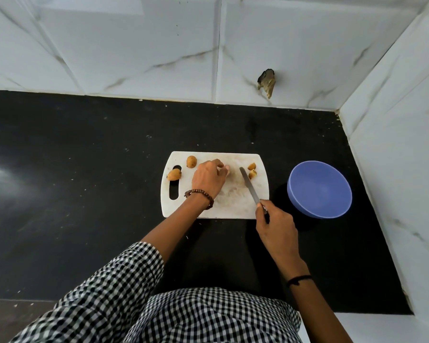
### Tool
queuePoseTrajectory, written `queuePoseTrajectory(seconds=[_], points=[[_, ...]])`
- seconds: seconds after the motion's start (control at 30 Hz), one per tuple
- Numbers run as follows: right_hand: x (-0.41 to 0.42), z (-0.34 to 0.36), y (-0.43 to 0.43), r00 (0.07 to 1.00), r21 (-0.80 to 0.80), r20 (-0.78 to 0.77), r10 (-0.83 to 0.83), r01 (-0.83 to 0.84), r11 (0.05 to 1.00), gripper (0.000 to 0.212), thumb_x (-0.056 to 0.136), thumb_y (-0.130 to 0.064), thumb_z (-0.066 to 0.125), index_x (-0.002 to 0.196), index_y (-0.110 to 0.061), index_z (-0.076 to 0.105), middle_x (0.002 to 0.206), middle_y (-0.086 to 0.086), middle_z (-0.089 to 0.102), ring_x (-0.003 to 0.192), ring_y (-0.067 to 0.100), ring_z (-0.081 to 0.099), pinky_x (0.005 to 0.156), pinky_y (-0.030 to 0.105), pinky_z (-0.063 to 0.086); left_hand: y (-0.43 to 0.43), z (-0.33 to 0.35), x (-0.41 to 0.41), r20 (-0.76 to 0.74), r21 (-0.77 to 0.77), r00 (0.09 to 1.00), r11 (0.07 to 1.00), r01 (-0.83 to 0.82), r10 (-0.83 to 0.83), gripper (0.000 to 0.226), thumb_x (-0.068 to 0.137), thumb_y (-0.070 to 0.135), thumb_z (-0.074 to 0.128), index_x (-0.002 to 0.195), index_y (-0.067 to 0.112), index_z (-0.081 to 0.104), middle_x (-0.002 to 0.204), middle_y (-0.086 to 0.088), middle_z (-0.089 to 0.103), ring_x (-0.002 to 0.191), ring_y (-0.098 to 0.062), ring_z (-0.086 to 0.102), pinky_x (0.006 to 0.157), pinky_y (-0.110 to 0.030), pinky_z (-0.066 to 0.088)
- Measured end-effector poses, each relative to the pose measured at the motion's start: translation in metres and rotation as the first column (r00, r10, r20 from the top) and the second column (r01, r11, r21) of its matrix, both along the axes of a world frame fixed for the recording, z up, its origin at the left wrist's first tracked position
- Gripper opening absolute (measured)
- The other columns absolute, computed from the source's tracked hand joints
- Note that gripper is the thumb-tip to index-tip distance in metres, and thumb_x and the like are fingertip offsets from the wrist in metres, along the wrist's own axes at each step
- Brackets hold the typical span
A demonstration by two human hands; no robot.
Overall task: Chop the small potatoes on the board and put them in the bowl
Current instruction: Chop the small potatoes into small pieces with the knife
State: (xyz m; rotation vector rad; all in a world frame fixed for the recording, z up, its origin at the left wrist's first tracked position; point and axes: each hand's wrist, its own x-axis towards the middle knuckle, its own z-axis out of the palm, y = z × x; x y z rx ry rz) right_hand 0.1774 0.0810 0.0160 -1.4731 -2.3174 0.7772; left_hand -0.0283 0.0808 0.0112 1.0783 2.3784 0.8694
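The right hand [275, 224] grips a knife [249, 185] by its handle, with the blade slanting far-left over the board [216, 209]. The left hand [208, 179] rests on the board's middle with its fingers bent down; whether they pin anything cannot be told. Two whole potatoes [191, 161] lie at the board's far-left, by its handle slot. Two cut pieces [252, 170] sit at its far-right corner, just right of the blade tip. A blue bowl [307, 211] stands on the black counter [84, 169], just right of the board.

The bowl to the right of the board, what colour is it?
The bowl is blue, seen best in the head view.
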Motion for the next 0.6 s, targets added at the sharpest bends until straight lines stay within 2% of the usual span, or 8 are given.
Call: queuePoseTrajectory(seconds=[0.2, 0.3, 0.43, 0.6], points=[[-0.004, -0.002, -0.005, 0.998, -0.043, -0.049, -0.025, 0.023, 0.999, 0.020, 0.101, -0.029, 0.053, 0.113, -0.019, 0.065, 0.077, -0.007, 0.061, 0.068, 0.009, 0.061, 0.064, 0.032, 0.058, 0.008, 0.000, -0.003, 0.029, -0.042, 1.000, 0.999, 0.005, -0.004, 0.019, 0.087, 0.029, 0.065, 0.094, 0.013, 0.069, 0.089, -0.005, 0.068, 0.080, -0.019, 0.064, 0.072, -0.033, 0.056], [-0.005, -0.003, -0.008, 0.997, -0.041, -0.072, -0.026, 0.023, 0.999, 0.019, 0.101, -0.029, 0.053, 0.109, -0.018, 0.066, 0.075, -0.005, 0.061, 0.064, 0.011, 0.060, 0.060, 0.032, 0.057, 0.005, 0.001, -0.005, 0.103, -0.006, 0.995, 1.000, 0.015, -0.015, 0.019, 0.084, 0.027, 0.070, 0.097, 0.014, 0.068, 0.087, -0.003, 0.069, 0.082, -0.016, 0.064, 0.075, -0.031, 0.056], [-0.009, -0.004, -0.010, 0.995, -0.069, -0.097, -0.020, 0.014, 0.998, 0.021, 0.102, -0.030, 0.052, 0.109, -0.015, 0.065, 0.076, -0.002, 0.062, 0.067, 0.012, 0.061, 0.063, 0.036, 0.058, -0.007, 0.004, -0.006, 0.193, 0.046, 0.978, 0.996, 0.075, -0.082, 0.019, 0.083, 0.016, 0.072, 0.101, 0.012, 0.067, 0.085, -0.002, 0.067, 0.082, -0.013, 0.064, 0.078, -0.025, 0.055], [-0.013, -0.006, -0.015, 0.991, -0.088, -0.133, -0.016, 0.004, 0.996, 0.021, 0.103, -0.034, 0.049, 0.100, -0.020, 0.065, 0.069, -0.006, 0.058, 0.060, 0.011, 0.058, 0.054, 0.033, 0.053, -0.025, 0.001, -0.006, 0.229, 0.095, 0.968, 0.992, 0.087, -0.107, 0.019, 0.082, 0.014, 0.073, 0.100, 0.014, 0.066, 0.086, 0.000, 0.067, 0.077, -0.008, 0.062, 0.066, -0.009, 0.049]])
